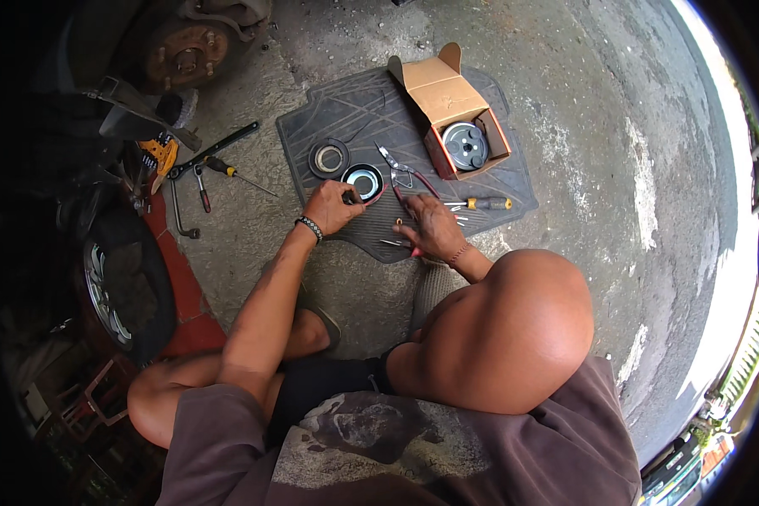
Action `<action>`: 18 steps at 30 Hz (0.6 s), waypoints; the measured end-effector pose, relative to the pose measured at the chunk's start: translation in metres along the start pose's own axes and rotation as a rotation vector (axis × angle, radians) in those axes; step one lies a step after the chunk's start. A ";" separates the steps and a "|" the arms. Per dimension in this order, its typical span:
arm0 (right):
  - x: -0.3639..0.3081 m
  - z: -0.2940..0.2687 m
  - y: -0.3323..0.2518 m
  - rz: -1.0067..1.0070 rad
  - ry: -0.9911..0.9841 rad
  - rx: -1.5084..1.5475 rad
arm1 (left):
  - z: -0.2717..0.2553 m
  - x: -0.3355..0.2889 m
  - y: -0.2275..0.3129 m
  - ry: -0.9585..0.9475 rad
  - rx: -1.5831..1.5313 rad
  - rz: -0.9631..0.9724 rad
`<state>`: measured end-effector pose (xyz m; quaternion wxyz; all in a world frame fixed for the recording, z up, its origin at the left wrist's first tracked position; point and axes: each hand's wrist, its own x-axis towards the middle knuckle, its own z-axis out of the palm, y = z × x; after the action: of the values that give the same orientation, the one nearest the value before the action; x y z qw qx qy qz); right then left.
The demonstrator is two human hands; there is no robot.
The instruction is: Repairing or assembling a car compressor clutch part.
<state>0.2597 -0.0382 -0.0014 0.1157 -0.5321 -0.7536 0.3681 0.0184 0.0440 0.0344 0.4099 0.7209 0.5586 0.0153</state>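
L hand (332, 210) curled at near edge of blk ring part (374, 174) on mat (337, 114); firm grip? can't tell. R hand (435, 228) blurred, grip unclear, nr pliers (389, 160). Tape roll (314, 158) beyond ring; open box (447, 93) w/ disc (464, 145) far R.

Pliers (390, 161) across the gap between black ring (363, 167) and box (446, 91)

Daylight from the right burns a curved strip of pale ground (740, 211) to white, while the black rubber tyre (158, 287) at left sinks into shadow. Soft light covers the dark grey ridged mat (333, 110). Fisheye distortion bends the edges; the right hand (437, 228) looks slightly blurred.
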 end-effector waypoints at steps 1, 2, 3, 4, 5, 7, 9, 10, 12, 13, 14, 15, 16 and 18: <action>0.010 -0.007 -0.007 -0.031 0.238 0.104 | 0.001 0.000 0.004 0.004 0.004 0.003; 0.021 -0.012 -0.014 -0.160 0.349 0.162 | 0.002 0.002 0.007 -0.063 -0.067 -0.050; 0.029 -0.013 -0.012 -0.165 0.356 0.160 | 0.003 0.003 0.009 -0.131 -0.138 -0.102; 0.036 -0.012 -0.009 -0.130 0.207 0.281 | 0.005 0.005 0.011 -0.104 -0.087 -0.093; 0.042 -0.014 -0.011 -0.095 0.052 0.402 | 0.007 0.005 0.007 -0.100 -0.084 -0.091; 0.049 -0.019 -0.011 -0.051 0.033 0.443 | 0.011 0.005 -0.003 -0.047 -0.105 -0.092; 0.052 -0.021 -0.011 -0.077 0.023 0.429 | 0.011 0.004 -0.009 -0.013 -0.101 -0.083; 0.058 -0.002 0.000 -0.203 0.146 0.435 | 0.011 0.004 -0.011 0.021 -0.098 -0.074; 0.060 0.007 -0.002 -0.169 0.201 0.408 | 0.014 0.003 -0.013 0.053 -0.064 -0.052; 0.061 0.012 -0.003 -0.137 0.256 0.379 | 0.016 0.002 -0.014 0.088 -0.030 -0.028; 0.061 0.016 -0.002 -0.128 0.259 0.393 | 0.013 0.002 -0.006 0.060 -0.068 -0.049; 0.062 0.018 -0.001 -0.127 0.260 0.393 | 0.012 0.003 -0.004 0.058 -0.068 -0.048; 0.063 0.020 0.002 -0.130 0.279 0.398 | 0.010 0.005 -0.002 0.028 -0.151 -0.077; 0.064 0.022 0.001 -0.139 0.293 0.407 | 0.009 0.007 -0.007 0.001 -0.234 -0.111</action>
<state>0.2215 0.0096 -0.0312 0.3534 -0.4926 -0.6739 0.4223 0.0205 0.0451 0.0210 0.4910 0.6363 0.5921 0.0583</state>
